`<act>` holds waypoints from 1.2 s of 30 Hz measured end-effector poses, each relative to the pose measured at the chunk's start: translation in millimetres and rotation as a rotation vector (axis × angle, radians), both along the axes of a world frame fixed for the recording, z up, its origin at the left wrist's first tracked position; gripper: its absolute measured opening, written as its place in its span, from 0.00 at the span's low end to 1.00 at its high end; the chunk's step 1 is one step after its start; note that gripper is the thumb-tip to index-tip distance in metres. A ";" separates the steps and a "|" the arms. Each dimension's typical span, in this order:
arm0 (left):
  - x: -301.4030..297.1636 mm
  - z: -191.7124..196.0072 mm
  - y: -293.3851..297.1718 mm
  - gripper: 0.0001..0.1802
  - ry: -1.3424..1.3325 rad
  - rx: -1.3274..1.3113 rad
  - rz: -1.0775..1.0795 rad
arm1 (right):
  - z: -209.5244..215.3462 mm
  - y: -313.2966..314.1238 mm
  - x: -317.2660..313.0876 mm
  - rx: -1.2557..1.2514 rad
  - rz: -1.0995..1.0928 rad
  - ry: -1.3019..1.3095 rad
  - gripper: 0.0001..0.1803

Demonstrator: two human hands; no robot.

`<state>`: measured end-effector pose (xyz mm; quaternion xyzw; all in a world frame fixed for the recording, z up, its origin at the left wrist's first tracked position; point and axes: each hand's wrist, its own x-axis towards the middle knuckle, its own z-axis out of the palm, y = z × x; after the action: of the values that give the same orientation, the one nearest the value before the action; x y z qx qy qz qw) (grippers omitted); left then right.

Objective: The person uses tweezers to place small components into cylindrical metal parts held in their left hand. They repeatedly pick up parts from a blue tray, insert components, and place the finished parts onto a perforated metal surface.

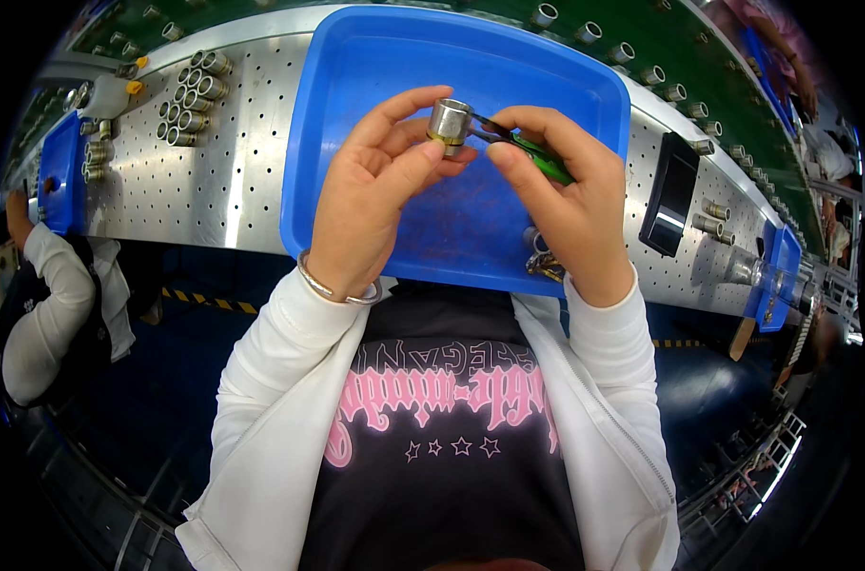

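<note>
In my left hand [371, 190] a short, shiny metal sleeve [449, 122] stands upright, pinched between thumb and fingers. Its open end faces up, and a yellowish band shows near its lower part. My right hand [573, 186] is closed around small green-handled pliers [545, 160]. Their dark, narrow jaws reach the right side of the sleeve; whether they touch it I cannot tell. Both hands are over a large blue tray [299, 181]. Beneath my right wrist, several small metal parts [544, 265] lie in the tray's near right corner, partly hidden.
Several metal sleeves [193, 100] stand grouped on the perforated metal table [252, 143] at left. A black phone-like slab [670, 195] lies right of the tray. Beyond runs a green conveyor [499, 19] carrying more sleeves. Another person's white sleeve [57, 266] is at far left.
</note>
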<state>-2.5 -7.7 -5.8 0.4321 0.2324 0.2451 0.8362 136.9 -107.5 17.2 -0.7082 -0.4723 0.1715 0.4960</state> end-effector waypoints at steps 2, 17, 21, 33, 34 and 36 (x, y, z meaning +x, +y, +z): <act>0.6 0.0 -0.3 0.23 -0.022 -0.056 0.017 | -2.3 2.8 -1.0 -0.034 0.044 0.011 0.10; 0.1 -4.8 3.3 0.22 -0.033 -0.132 -0.037 | -7.9 8.4 2.5 0.115 0.121 -0.064 0.08; -1.3 -5.8 7.1 0.23 -0.012 -0.158 -0.076 | -3.1 3.9 4.0 0.013 0.103 0.061 0.05; 0.0 -1.9 3.4 0.29 0.017 -0.068 -0.094 | -0.4 3.0 2.4 0.031 0.128 -0.028 0.07; -0.1 -1.5 3.6 0.27 0.017 -0.059 -0.097 | -1.2 3.2 2.3 0.061 0.129 -0.050 0.08; -0.2 -0.9 3.6 0.25 0.019 -0.042 -0.103 | -3.1 3.7 2.1 0.120 0.130 -0.094 0.09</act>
<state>-2.7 -4.1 -6.8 0.4283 0.2229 0.1930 0.8542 139.0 -103.8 14.1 -0.6522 -0.5497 0.1413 0.5025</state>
